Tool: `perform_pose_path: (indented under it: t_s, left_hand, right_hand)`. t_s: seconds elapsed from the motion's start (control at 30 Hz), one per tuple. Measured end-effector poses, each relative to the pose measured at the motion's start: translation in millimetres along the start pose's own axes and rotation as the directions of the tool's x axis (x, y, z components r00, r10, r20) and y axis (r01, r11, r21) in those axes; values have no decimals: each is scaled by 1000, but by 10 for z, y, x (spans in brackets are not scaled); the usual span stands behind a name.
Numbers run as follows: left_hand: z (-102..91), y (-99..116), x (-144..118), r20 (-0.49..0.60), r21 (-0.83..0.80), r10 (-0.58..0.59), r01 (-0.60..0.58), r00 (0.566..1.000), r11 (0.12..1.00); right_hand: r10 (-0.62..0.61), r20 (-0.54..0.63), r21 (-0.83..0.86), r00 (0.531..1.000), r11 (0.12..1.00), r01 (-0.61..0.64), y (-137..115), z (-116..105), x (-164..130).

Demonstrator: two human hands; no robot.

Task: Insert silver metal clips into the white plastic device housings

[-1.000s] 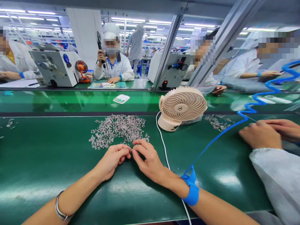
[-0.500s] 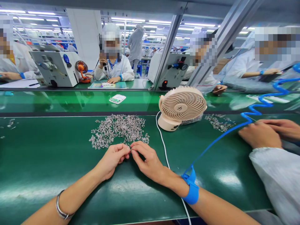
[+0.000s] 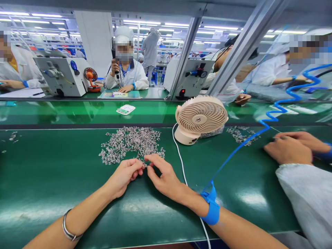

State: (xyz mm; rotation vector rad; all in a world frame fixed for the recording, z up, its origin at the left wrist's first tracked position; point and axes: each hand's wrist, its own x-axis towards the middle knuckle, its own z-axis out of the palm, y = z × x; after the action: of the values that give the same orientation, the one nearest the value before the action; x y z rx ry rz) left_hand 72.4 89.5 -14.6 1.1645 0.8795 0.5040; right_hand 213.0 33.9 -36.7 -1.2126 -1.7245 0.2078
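Between thumb and forefinger, my left hand (image 3: 129, 174) pinches a small metal part (image 3: 145, 166), silvery and with a square outline; its exact kind is too small to make out. Just to its right, my right hand (image 3: 163, 174) has thumb and forefinger spread apart around the part's free end, the other fingers partly hidden. Right behind both hands lies a loose pile of similar small metal parts (image 3: 132, 143) on the green tabletop (image 3: 64, 162). A blue wrist strap (image 3: 212, 209) circles my right wrist, with a coiled blue cord (image 3: 241, 147) running off to the right.
A beige fan (image 3: 199, 119) stands behind my right hand, its white cable (image 3: 183, 166) crossing the table. At right, a co-worker's hands (image 3: 293, 147) are beside another small pile (image 3: 241, 135). A white device with a green board (image 3: 126, 109) lies on the strip beyond.
My right thumb and forefinger have parted from the small metal part, which now shows between the hands. The white device beyond has shifted slightly left.
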Motion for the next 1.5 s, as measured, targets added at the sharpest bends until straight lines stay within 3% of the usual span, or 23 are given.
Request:
perform_pose_path:
  t_s: [0.17, 0.37, 0.83, 1.23, 1.5]
  left_hand:
    - [9, 4, -18, 3, 34, 7, -7, 1000, 999]
    - [19, 6, -27, 11, 70, 11, -12, 1000, 997]
    - [50, 25, -38, -12, 160, 43, -40, 999, 986]
    - [84, 19, -47, -83, 121, 74, -64, 994, 991]
    - [63, 21, -53, 4, 158, 90, -90, 996, 983]
  right_hand:
    - [4, 87, -38, 996, 999, -1, -19, -18, -3]
    - [35, 95, -14, 995, 999, -34, -22, -19, -15]
    - [-119, 106, -234, 987, 962, 142, -27, -19, -40]
    - [-68, 55, -110, 996, 991, 73, -41, -22, -8]
    - [-117, 10, -138, 993, 983, 117, -44, -28, -7]
